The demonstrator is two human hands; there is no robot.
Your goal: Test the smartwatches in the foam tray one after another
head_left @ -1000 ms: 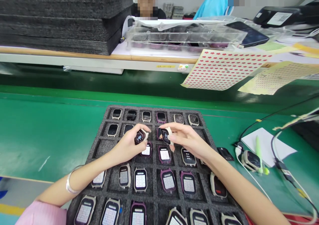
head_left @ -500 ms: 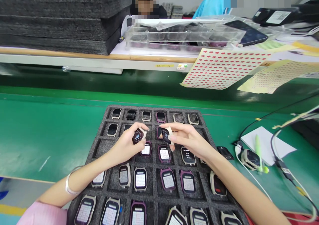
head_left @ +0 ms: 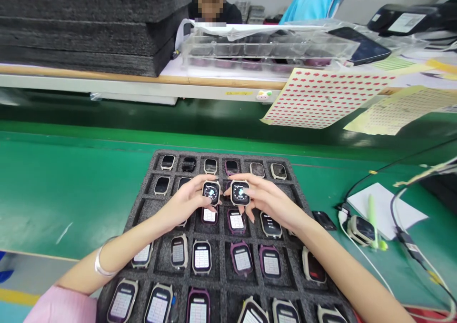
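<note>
My left hand (head_left: 191,196) is closed on a light-framed smartwatch body (head_left: 211,192), its lit screen facing me. A second smartwatch body (head_left: 240,192), also lit with a dial, sits in my right hand (head_left: 267,194), whose fingertip lies on the screen. Both are held side by side, slightly apart, above a black foam tray (head_left: 219,285). In the tray's compartments lie several strapless watch bodies in light and purple frames, such as a purple watch (head_left: 270,261) and a light watch (head_left: 202,257). Nearer ones show lit white screens; the far rows are dark.
A stack of black foam (head_left: 78,27) stands on the shelf at left, beside clear plastic trays (head_left: 264,51) and a phone (head_left: 360,44). Sticker sheets (head_left: 321,99) hang over the shelf edge. Cables, white paper (head_left: 385,208) and another watch (head_left: 362,230) lie at right. A person is across the bench.
Both watches have turned from tilted angles to face me, and my hands have brought them slightly closer together. My right fingertip now rests over its screen.
</note>
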